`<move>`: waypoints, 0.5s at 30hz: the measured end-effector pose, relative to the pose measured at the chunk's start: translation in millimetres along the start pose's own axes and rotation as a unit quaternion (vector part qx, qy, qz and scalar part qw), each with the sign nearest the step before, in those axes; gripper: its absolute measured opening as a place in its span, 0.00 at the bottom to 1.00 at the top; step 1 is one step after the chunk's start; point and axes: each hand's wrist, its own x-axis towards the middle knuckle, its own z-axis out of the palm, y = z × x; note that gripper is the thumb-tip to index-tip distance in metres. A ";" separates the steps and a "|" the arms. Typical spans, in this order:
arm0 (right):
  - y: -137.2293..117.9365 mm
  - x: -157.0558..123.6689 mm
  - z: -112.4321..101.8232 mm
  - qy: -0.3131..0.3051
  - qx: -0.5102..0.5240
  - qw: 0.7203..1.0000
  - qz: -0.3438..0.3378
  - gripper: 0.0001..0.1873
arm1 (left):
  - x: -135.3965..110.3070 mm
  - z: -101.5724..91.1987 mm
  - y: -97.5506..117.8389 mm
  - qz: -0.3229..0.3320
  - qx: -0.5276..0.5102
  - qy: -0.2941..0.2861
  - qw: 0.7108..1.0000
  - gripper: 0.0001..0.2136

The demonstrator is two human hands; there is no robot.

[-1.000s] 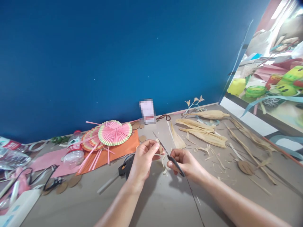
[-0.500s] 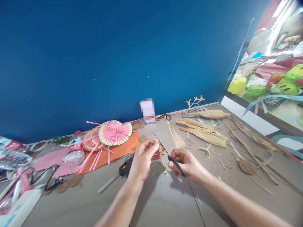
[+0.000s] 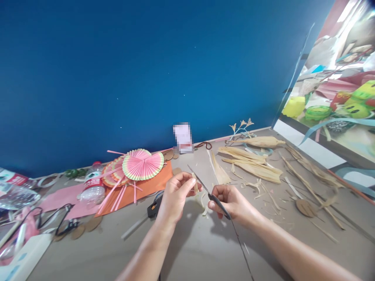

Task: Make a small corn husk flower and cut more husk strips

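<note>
My right hand (image 3: pixel 230 199) is closed round the dark handles of a pair of scissors (image 3: pixel 202 179), whose blades point up and to the left. My left hand (image 3: pixel 177 195) pinches a small strip of dried corn husk (image 3: pixel 195 188) between thumb and fingers, close beside the blades. Part of the strip is hidden by the fingers. Below, small curled husk scraps (image 3: pixel 205 210) lie on the table. Larger dried husks (image 3: pixel 254 168) are spread behind my right hand.
A black glue gun (image 3: pixel 154 208) lies left of my left hand. Pink paper fans (image 3: pixel 143 164) rest on orange paper (image 3: pixel 155 182), near a plastic bottle (image 3: pixel 93 187). A small husk-flower spray (image 3: pixel 241 127) stands at the back by the blue wall (image 3: pixel 146 78). A cardboard disc (image 3: pixel 305 207) lies right.
My left hand has shifted slightly left with the husk strip, leaving it a little apart from the blades. My right hand and the scissors have barely moved.
</note>
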 end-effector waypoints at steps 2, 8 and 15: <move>-0.1 0.1 -0.9 -0.002 -0.005 1.000 0.003 0.19 | 0.4 -1.1 -0.6 -0.002 0.002 0.000 1.000 0.07; -0.1 0.4 -4.4 -0.005 -0.008 1.000 0.009 0.19 | 1.9 -4.6 -2.7 -0.001 -0.005 -0.006 1.000 0.06; 1.3 1.0 -8.2 -0.010 -0.019 1.000 0.015 0.18 | 2.3 -5.1 -1.3 -0.006 -0.016 0.009 1.000 0.05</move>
